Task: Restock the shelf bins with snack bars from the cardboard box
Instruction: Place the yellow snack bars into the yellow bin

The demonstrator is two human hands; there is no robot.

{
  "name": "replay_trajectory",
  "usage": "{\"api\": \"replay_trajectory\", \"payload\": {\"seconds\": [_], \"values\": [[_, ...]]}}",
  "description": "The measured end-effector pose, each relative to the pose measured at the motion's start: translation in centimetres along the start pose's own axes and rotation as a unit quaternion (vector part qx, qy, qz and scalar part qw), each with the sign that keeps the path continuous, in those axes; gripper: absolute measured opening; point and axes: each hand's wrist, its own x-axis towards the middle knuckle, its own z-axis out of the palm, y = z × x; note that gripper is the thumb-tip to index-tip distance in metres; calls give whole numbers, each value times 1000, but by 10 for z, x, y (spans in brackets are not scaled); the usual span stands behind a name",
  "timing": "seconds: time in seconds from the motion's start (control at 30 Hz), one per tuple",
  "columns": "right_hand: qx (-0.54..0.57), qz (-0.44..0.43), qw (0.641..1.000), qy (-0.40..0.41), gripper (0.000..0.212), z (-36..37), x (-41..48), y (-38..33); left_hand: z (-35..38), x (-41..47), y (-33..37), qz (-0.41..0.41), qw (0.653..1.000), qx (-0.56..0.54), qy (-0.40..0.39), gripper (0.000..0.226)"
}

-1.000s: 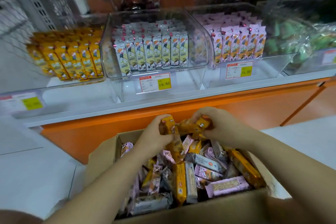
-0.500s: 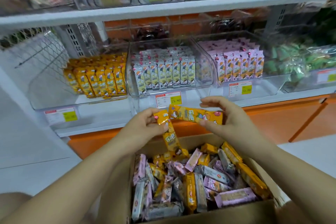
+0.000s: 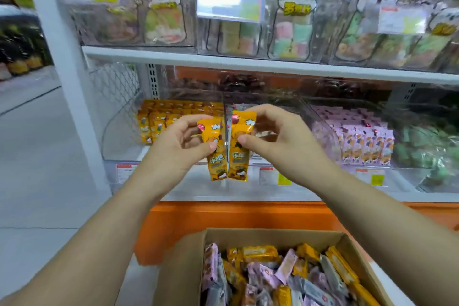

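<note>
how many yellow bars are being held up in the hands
2. The left bar is pinched by the left hand, the right bar by the right hand, upright and side by side. Another could be hidden behind either.

Yellow bars [image 3: 218,159] — upright in hands [image 3: 173,151]

In your left fingers [image 3: 191,120] the left bar [image 3: 214,149] is orange-yellow with cartoon print and a red spot; the right bar [image 3: 239,146] in your right fingers [image 3: 263,112] matches. Behind your left fingers, yellow bars [image 3: 159,119]; beyond your right, pink bars [image 3: 360,136].
</note>
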Motion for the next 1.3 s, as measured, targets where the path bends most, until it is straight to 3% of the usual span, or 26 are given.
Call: {"api": "replay_trajectory", "payload": {"seconds": [0.1,0.37,0.57,0.7,0.9,1.1,1.3], "values": [[-25,-17,999,-31,29,23,27,-6,-23,6,8,32,999,36,4,44],[-60,-54,994,-78,36,83,107,-24,-94,36,12,86,989,63,104,47],[-143,-72,981,-110,35,133,152,-11,-139,47,-12,93,953,228,175,44],[-164,-49,979,-113,35,159,171,14,-149,45,-27,84,935,274,211,43],[-208,-40,971,-114,36,197,196,50,-154,39,-36,82,928,292,218,42],[-319,6,939,-128,52,226,218,72,-163,29,-33,59,939,251,226,46],[-372,-38,922,-103,46,231,221,80,-164,28,-23,74,943,219,238,53]]}}
